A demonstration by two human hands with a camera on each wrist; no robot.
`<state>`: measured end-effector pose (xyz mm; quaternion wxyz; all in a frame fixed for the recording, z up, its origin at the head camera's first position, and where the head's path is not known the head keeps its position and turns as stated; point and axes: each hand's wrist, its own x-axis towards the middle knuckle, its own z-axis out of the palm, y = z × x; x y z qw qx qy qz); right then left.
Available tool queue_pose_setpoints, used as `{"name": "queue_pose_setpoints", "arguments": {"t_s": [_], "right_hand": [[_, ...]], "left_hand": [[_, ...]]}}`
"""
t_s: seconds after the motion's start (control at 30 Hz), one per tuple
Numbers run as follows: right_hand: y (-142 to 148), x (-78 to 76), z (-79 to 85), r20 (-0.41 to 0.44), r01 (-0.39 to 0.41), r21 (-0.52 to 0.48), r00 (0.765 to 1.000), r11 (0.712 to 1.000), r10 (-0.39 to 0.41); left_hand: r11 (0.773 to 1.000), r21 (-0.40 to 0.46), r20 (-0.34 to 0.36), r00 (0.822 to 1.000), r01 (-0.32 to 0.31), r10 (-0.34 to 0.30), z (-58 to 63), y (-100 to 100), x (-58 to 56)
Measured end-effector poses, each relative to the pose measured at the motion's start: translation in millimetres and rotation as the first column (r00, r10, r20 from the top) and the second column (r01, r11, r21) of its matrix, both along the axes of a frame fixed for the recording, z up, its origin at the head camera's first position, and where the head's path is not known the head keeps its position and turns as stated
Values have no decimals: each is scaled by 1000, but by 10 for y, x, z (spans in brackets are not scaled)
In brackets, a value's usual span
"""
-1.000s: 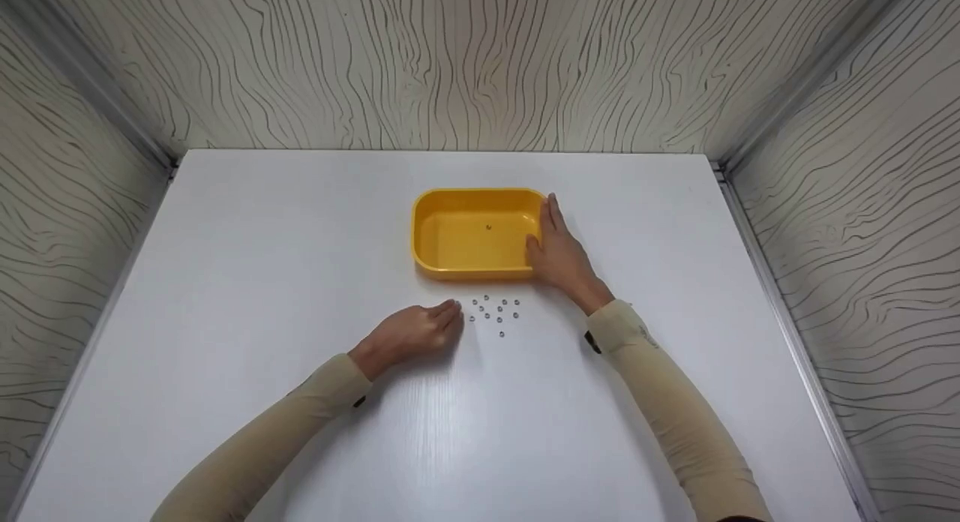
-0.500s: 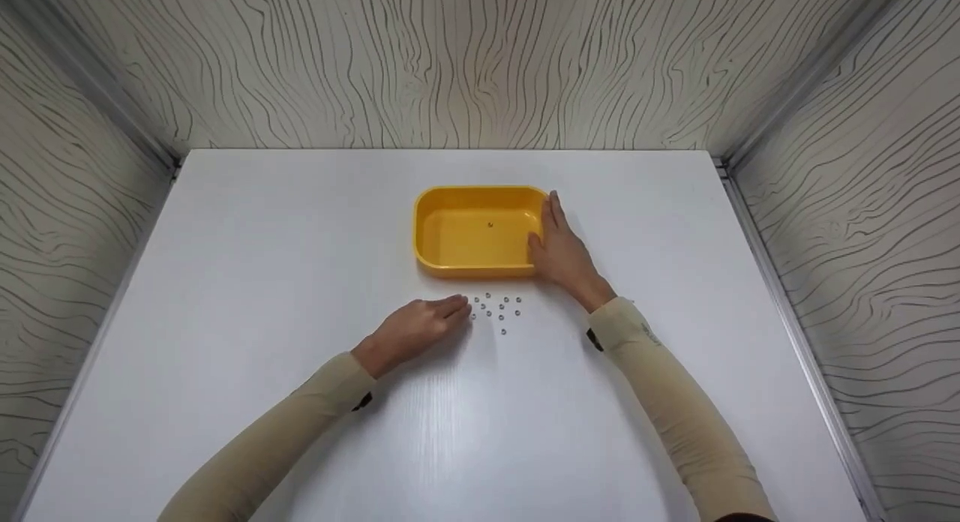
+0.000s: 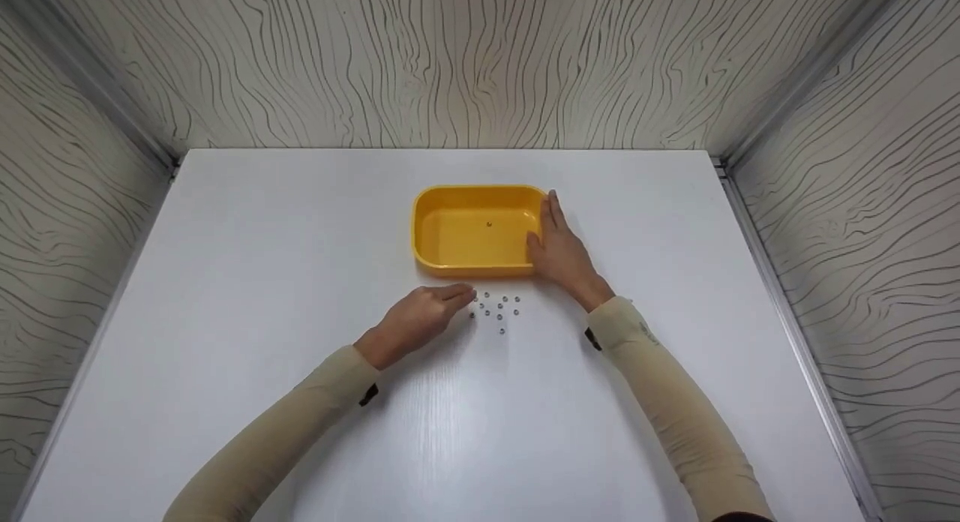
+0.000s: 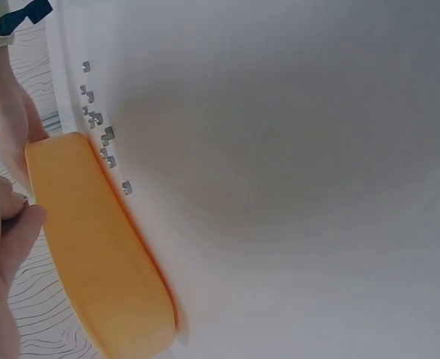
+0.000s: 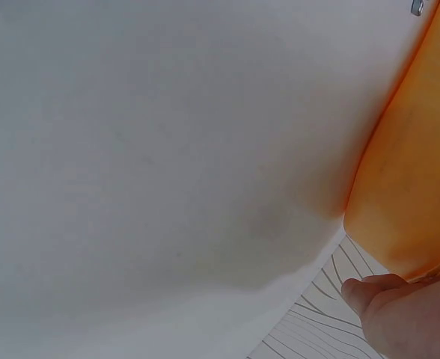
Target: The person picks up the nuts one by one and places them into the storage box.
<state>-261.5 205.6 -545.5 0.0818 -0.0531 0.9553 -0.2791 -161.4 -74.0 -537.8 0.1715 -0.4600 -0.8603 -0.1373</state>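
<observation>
A yellow plastic tray (image 3: 476,271) stands on the white table, with one small silver metal piece (image 3: 489,224) on its floor. My right hand (image 3: 562,256) grips its right wall, thumb inside and fingers along the outside. Just in front of the tray lie several more small silver pieces (image 3: 500,306), ring-like in the head view; their exact kind is too small to tell. My left hand (image 3: 420,316) hovers at the left of this group, near the tray's front wall. In the left wrist view its thumb and finger pinch a tiny silver piece (image 4: 25,200), mostly hidden.
The white table (image 3: 262,282) reaches out around the tray on all sides. Panels with a wavy wood-grain pattern (image 3: 480,64) rise behind it and at both sides. A metal rail (image 3: 795,334) runs along the right edge.
My left hand has moved up and slightly right, closer to the tray's front wall. My right hand keeps its hold on the tray, and the loose pieces lie as before.
</observation>
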Motion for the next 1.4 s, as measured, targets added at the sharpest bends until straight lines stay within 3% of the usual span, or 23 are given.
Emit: {"name": "queue_pose_setpoints", "arguments": {"t_s": [0.2, 0.37, 0.63, 0.87, 1.13, 1.4], "right_hand": [[1, -7, -15, 1, 1, 6, 1000, 1000, -1], [-3, -2, -14, -21, -1, 14, 1000, 1000, 1], [-14, 12, -11, -2, 7, 12, 1000, 1000, -7], [-8, 4, -5, 6, 8, 3, 1000, 1000, -8], [0, -1, 6, 3, -1, -7, 1000, 1000, 1], [-3, 6, -3, -28, -6, -5, 1000, 1000, 6]], "left_hand": [[994, 109, 55, 998, -28, 22, 52, 22, -54], [973, 224, 123, 992, -60, 33, 85, 43, -100], [943, 291, 319, 946, -160, 62, 167, 90, -183], [897, 313, 483, 866, -311, 132, 237, 135, -240], [832, 364, 600, 789, -418, 134, 307, 171, -358], [751, 385, 736, 669, -537, 102, 352, 192, -450]]}}
